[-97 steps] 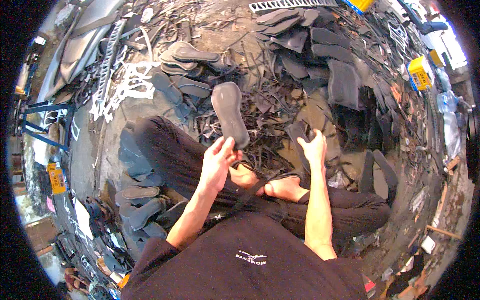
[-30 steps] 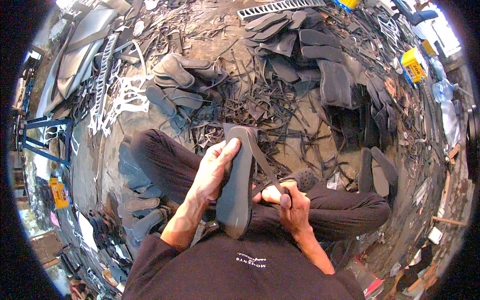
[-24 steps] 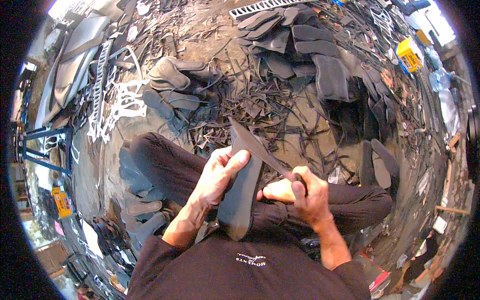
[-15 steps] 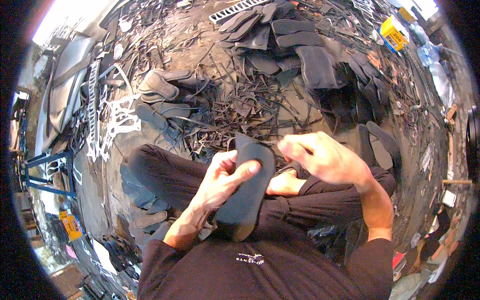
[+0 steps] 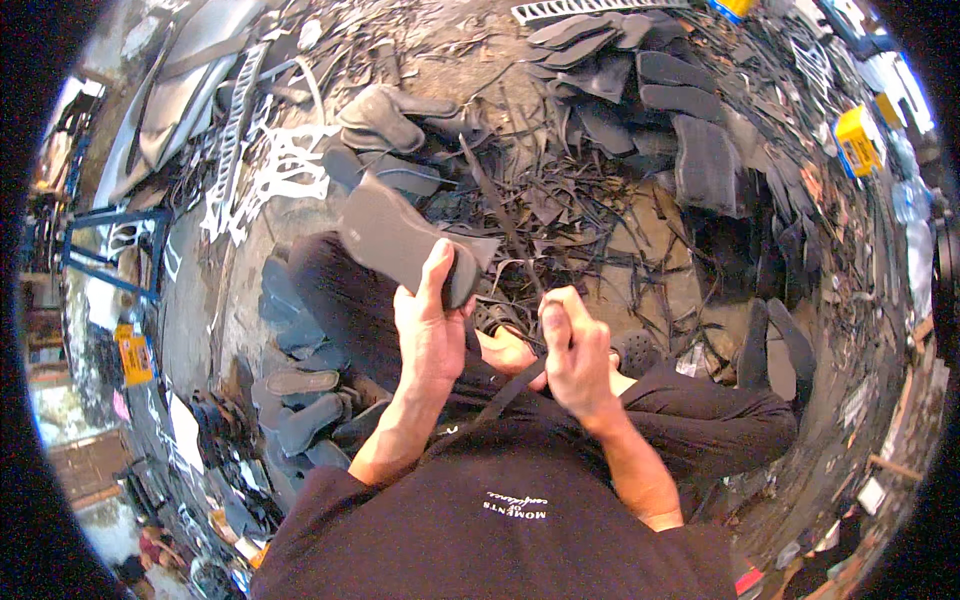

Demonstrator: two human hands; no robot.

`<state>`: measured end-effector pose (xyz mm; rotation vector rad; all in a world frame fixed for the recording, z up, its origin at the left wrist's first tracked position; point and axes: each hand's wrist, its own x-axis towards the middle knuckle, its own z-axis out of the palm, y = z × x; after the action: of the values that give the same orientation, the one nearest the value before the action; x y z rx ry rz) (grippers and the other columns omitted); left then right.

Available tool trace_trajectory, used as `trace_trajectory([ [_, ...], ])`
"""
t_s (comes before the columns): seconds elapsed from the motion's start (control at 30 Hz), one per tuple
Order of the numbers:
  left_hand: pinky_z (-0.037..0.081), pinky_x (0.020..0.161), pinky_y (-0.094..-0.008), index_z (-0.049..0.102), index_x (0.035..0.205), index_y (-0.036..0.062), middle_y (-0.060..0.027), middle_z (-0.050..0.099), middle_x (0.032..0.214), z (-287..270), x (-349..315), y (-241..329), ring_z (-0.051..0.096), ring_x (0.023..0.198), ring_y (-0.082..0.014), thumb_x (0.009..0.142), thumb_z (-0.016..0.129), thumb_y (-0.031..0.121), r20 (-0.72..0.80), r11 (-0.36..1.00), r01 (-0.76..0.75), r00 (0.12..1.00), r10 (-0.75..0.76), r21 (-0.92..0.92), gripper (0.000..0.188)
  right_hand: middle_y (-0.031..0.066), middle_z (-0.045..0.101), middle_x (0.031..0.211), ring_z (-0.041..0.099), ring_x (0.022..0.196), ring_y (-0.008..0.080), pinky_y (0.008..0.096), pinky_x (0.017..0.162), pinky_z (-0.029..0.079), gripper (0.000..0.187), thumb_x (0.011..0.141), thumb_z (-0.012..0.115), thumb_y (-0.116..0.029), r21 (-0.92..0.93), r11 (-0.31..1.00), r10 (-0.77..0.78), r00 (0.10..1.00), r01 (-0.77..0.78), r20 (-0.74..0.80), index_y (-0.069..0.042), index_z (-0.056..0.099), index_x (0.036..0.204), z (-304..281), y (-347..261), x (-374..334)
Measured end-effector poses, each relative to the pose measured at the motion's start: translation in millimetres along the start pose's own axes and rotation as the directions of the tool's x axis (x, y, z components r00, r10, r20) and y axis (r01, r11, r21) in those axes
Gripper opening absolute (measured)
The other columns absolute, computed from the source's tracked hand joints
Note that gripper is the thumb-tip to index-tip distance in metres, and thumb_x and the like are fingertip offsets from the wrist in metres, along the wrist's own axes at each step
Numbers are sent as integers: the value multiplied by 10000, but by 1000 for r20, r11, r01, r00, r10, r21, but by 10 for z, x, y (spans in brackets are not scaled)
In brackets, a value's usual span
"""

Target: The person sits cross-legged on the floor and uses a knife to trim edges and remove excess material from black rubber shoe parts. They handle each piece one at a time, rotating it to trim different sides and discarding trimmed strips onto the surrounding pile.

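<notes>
The left hand (image 5: 432,335) is gripping a grey sole (image 5: 400,240), thumb lying up along its near end, fingers wrapping round behind. The sole is sitting just above the person's left knee, its long axis running toward ten o'clock, its flat face showing to the camera. The right hand (image 5: 575,350) is closing in a fist round a dark strip (image 5: 505,390); the strip is trailing from under the fist toward seven o'clock, across the black trousers. Whether a blade is also sitting inside that fist cannot be told. The two hands are lying near each other, not touching.

The person is sitting cross-legged on the floor (image 5: 640,235), a bare foot (image 5: 505,350) showing between the hands. Dark offcuts (image 5: 540,200) are littering the floor at twelve o'clock from the hands. A heap of soles (image 5: 640,90) is lying toward one o'clock, well apart. More soles (image 5: 395,115) are stacking at eleven o'clock, beside white cut-outs (image 5: 275,175). A yellow box (image 5: 858,140) is standing far out at two o'clock.
</notes>
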<state>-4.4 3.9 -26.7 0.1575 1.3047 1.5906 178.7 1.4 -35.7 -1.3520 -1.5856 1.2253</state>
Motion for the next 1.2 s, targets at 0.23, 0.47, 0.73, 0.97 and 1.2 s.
trace_trajectory([
  [0.23, 538, 776, -316, 669, 1286, 212, 64, 656, 1065, 208, -165, 1, 612, 862, -92, 1025, 738, 462, -64, 967, 53, 995, -71, -249, 368, 184, 598, 730, 628, 627, 394, 468, 590, 486, 245, 1095, 504, -266, -120, 980, -165, 984, 157, -63, -37, 584, 1133, 397, 478, -548],
  [0.47, 540, 678, -275, 679, 1157, 119, 26, 728, 1034, 33, -298, -84, 688, 862, -75, 1000, 799, 329, -33, 959, -25, 999, 17, -283, 289, 214, 655, 876, 688, 779, 467, 507, 655, 534, 367, 1070, 614, -404, -226, 961, -157, 987, 160, 28, -49, 605, 1166, 234, 373, -363],
  [0.73, 610, 911, -395, 613, 1278, 88, -64, 724, 1218, -459, -401, -195, 718, 1080, -197, 1038, 734, 283, -3, 991, 76, 997, -76, -108, 332, 253, 751, 1143, 727, 1021, 484, 517, 850, 570, 495, 1108, 536, -487, -256, 963, 195, 885, -90, 423, -58, 689, 1302, -124, -399, -118],
  [0.97, 613, 912, -371, 663, 1246, 44, -65, 758, 1128, -786, -460, -277, 746, 990, -189, 1022, 761, 252, 44, 995, 97, 995, -95, -37, 320, 285, 729, 1137, 693, 1060, 516, 545, 914, 531, 531, 1116, 520, -499, -120, 977, 211, 772, -174, 600, -18, 697, 1255, 120, -82, 82],
  [1.2, 613, 858, -320, 670, 1239, 60, -38, 763, 1099, -709, -506, -137, 744, 945, -143, 1014, 774, 271, 68, 986, 107, 993, -99, -129, 326, 267, 715, 849, 720, 796, 440, 470, 703, 537, 473, 1116, 533, -468, -30, 1000, 14, 930, -3, 366, -21, 688, 1115, 897, 160, 408],
])
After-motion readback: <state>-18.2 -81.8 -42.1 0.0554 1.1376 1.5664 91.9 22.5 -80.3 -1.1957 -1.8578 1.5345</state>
